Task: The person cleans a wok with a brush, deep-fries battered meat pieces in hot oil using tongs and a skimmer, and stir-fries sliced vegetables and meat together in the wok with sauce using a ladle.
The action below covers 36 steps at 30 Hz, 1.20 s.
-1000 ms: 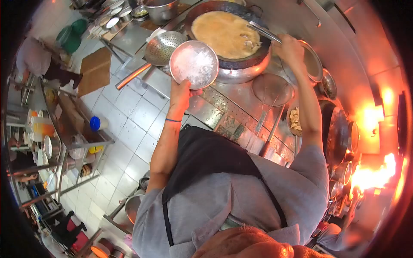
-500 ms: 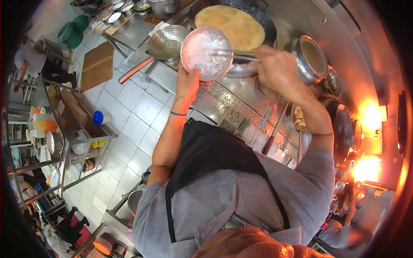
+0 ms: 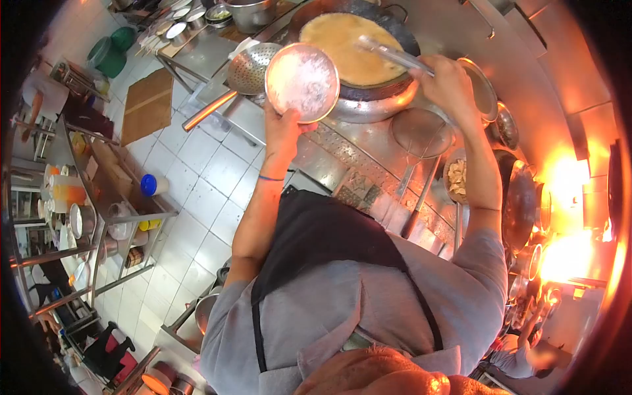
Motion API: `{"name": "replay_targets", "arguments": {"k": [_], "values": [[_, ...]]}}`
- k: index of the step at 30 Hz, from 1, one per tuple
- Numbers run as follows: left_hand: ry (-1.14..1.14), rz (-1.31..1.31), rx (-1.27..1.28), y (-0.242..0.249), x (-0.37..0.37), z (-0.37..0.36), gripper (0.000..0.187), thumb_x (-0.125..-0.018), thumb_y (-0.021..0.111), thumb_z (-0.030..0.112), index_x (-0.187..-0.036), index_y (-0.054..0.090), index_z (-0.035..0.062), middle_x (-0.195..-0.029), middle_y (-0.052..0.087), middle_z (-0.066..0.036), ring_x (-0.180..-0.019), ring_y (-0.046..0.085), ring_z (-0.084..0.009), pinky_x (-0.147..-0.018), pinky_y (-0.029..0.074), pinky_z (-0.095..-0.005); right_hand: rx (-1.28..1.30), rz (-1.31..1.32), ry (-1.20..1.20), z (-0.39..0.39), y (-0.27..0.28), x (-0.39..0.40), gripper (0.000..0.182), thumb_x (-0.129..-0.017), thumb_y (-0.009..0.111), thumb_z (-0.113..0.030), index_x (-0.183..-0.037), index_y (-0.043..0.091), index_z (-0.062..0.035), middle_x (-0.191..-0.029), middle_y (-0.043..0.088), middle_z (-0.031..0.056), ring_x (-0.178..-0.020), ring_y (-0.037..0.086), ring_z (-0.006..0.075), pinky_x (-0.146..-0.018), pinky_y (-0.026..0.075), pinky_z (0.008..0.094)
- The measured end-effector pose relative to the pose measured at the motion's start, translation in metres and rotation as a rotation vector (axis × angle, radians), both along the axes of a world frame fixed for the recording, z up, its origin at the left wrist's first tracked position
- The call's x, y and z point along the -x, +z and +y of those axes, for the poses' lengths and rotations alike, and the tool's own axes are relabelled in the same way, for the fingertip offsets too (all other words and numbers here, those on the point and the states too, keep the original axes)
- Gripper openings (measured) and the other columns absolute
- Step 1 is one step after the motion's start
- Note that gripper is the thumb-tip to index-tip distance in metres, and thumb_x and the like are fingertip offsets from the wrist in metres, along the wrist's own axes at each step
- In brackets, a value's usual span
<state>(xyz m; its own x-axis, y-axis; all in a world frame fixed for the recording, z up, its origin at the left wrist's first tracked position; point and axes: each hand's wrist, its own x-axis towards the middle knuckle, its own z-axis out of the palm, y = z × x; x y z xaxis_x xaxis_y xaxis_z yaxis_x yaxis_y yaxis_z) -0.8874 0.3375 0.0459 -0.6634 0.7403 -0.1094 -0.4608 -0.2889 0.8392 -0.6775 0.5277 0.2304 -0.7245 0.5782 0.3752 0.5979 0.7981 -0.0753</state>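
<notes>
Our left hand [image 3: 282, 128] gripping the rim of a metal bowl [image 3: 302, 82] of white powder, held beside the wok [image 3: 359, 49], our right hand [image 3: 447, 82] clenched on tongs [image 3: 392, 54] reaching over the wok's yellow batter, skimmer [image 3: 253, 68] lying just left

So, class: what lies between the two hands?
In the head view, bare steel counter and the wok's rim lie between the left hand, holding the bowl, and the right hand.

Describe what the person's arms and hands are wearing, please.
Both hands are bare, no gloves. The left hand has a thin blue band around its wrist; the right hand shows no band or watch. Grey short sleeves end above the elbows, leaving the forearms uncovered, under a black apron.
</notes>
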Motion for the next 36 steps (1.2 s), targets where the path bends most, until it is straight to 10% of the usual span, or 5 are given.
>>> {"name": "replay_targets", "arguments": {"k": [12,24,36], "values": [[-0.075,-0.089,-0.095,0.015,0.004,0.003,0.059,-0.085,0.046,-0.005,-0.140,0.026,0.0037,-0.124,0.054,-0.022,-0.095,0.067,-0.0335,-0.067,0.063,-0.0416,-0.014,0.012,0.195,-0.061,-0.025,0.033,0.018,-0.082,0.069,-0.021,-0.092,0.070,-0.0055,-0.091,0.069,0.0138,-0.072,0.069,0.0346,-0.063,0.054,0.0476],[-0.268,-0.391,-0.088,-0.019,0.045,-0.027,0.042,-0.090,0.050,0.002,-0.126,0.041,-0.0177,-0.110,0.063,-0.026,-0.088,0.069,-0.0345,-0.076,0.063,-0.0404,-0.109,-0.071,-0.261,0.088,-0.032,0.101,0.042,-0.089,0.063,-0.037,-0.120,0.066,-0.0078,-0.109,0.069,0.0185,-0.102,0.065,0.0391,-0.085,0.052,0.0473],[0.131,-0.237,0.251,-0.049,0.047,-0.133,0.046,-0.092,0.061,0.012,-0.129,0.048,-0.0106,-0.114,0.064,-0.020,-0.093,0.069,-0.0294,-0.067,0.063,-0.0362,0.487,0.435,-0.522,0.222,-0.038,-0.125,0.052,-0.085,0.072,-0.029,-0.127,0.060,-0.0008,-0.107,0.070,0.0210,-0.103,0.067,0.0281,-0.086,0.051,0.0395]]}}
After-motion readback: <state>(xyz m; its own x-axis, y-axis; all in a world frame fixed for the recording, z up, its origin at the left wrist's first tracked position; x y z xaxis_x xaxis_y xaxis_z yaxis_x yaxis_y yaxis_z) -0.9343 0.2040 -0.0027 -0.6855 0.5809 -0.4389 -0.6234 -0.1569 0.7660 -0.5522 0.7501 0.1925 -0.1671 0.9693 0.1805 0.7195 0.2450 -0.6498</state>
